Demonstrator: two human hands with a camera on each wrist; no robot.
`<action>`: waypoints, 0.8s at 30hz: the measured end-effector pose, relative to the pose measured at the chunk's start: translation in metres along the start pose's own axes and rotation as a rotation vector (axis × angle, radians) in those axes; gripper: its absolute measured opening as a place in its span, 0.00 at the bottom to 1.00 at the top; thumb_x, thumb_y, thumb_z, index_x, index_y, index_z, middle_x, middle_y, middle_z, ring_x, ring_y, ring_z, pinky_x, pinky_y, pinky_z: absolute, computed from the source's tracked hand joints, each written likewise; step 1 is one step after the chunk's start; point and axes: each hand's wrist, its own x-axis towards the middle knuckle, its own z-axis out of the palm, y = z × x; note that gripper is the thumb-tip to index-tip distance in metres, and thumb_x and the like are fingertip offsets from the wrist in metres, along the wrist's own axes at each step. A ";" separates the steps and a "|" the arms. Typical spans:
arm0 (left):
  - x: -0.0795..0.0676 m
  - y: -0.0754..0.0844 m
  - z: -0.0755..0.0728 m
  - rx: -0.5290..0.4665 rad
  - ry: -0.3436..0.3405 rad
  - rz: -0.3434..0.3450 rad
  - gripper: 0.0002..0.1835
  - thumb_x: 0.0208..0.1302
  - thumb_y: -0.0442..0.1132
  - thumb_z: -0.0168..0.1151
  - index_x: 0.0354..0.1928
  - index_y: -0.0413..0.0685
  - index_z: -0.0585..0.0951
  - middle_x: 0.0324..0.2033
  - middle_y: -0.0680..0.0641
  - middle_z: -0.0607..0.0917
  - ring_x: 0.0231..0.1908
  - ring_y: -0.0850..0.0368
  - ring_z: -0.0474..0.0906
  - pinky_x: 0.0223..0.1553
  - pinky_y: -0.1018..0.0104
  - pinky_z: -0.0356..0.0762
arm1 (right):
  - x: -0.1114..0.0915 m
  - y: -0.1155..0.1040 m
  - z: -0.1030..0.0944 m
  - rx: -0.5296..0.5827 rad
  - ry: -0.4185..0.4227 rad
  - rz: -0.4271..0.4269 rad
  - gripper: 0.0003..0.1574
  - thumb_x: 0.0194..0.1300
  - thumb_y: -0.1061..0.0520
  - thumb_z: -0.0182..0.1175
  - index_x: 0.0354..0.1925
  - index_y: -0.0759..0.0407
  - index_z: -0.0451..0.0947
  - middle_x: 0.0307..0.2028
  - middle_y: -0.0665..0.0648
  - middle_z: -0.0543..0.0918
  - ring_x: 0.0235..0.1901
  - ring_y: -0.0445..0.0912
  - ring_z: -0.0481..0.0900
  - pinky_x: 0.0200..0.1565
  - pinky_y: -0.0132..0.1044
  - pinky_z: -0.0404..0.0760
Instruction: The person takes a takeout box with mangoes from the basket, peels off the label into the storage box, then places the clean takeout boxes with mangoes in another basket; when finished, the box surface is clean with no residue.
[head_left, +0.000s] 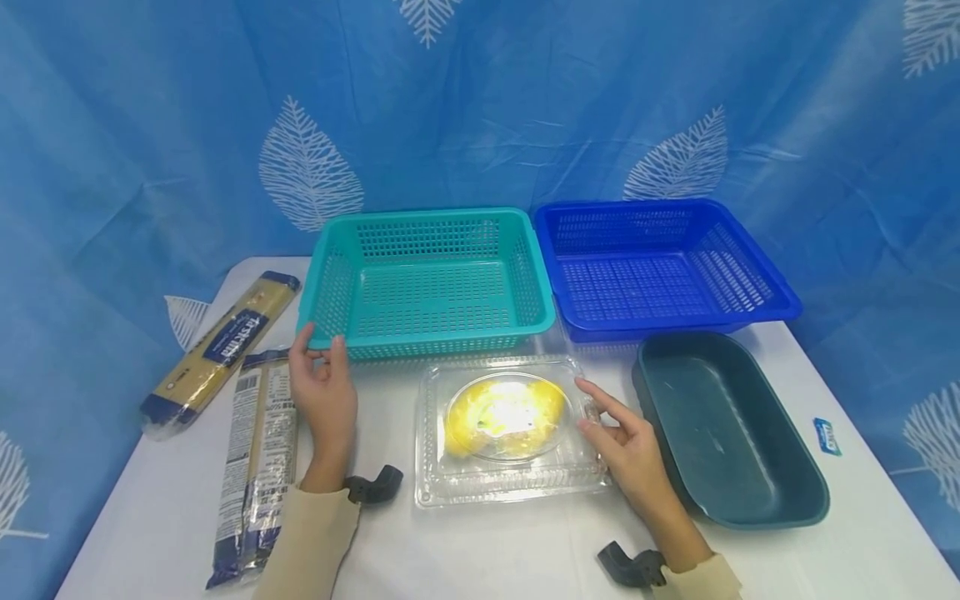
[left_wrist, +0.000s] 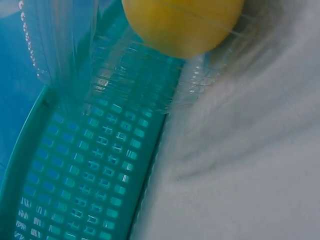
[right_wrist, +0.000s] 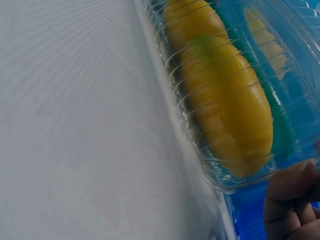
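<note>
From where I stand, the work centres on a clear plastic clamshell box (head_left: 468,483) lying flat on the white table (head_left: 465,550), just in front of the teal basket (head_left: 435,337). Two yellow, mango-like fruits (right_wrist: 227,105) show through it, with glare hiding part of them from above; I can't tell whether its lid is latched.

The right hand (head_left: 633,450) is at the box's right edge, index finger and thumb spread along it, other fingers bent. Whether they pinch the rim or only touch it, I can't tell. The left hand (head_left: 325,400) holds nothing, thumb and index raised apart near the basket's near left corner; contact there is unclear.

I'd judge the step in hand to be handling this box. If it is to be lifted, the next move calls for the left hand to come across to its free side, so the box stays level.

The blue basket (head_left: 675,322) stands behind, with a dark green tub (head_left: 720,425) beside the right hand. A spaghetti packet (head_left: 232,342) and another pasta pack (head_left: 262,450) lie to the left.
</note>
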 end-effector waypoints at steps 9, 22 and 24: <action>-0.006 -0.027 -0.022 0.147 -0.106 -0.012 0.29 0.75 0.43 0.61 0.75 0.53 0.67 0.43 0.54 0.71 0.17 0.68 0.60 0.19 0.75 0.61 | 0.004 0.000 0.001 0.008 -0.004 -0.015 0.30 0.69 0.72 0.60 0.68 0.63 0.75 0.48 0.65 0.70 0.11 0.34 0.67 0.09 0.31 0.65; -0.041 -0.032 -0.028 0.311 -0.667 0.039 0.25 0.76 0.45 0.60 0.71 0.52 0.72 0.46 0.52 0.79 0.16 0.63 0.63 0.17 0.67 0.65 | 0.002 -0.001 0.001 -0.014 0.022 0.019 0.29 0.69 0.70 0.61 0.67 0.61 0.76 0.47 0.64 0.71 0.11 0.35 0.65 0.09 0.32 0.65; -0.044 -0.033 -0.028 0.317 -0.735 0.052 0.26 0.77 0.46 0.58 0.74 0.55 0.69 0.48 0.52 0.79 0.16 0.63 0.63 0.18 0.66 0.66 | 0.001 -0.001 0.001 -0.018 0.022 0.020 0.29 0.69 0.71 0.60 0.67 0.61 0.76 0.48 0.64 0.71 0.11 0.35 0.65 0.09 0.32 0.65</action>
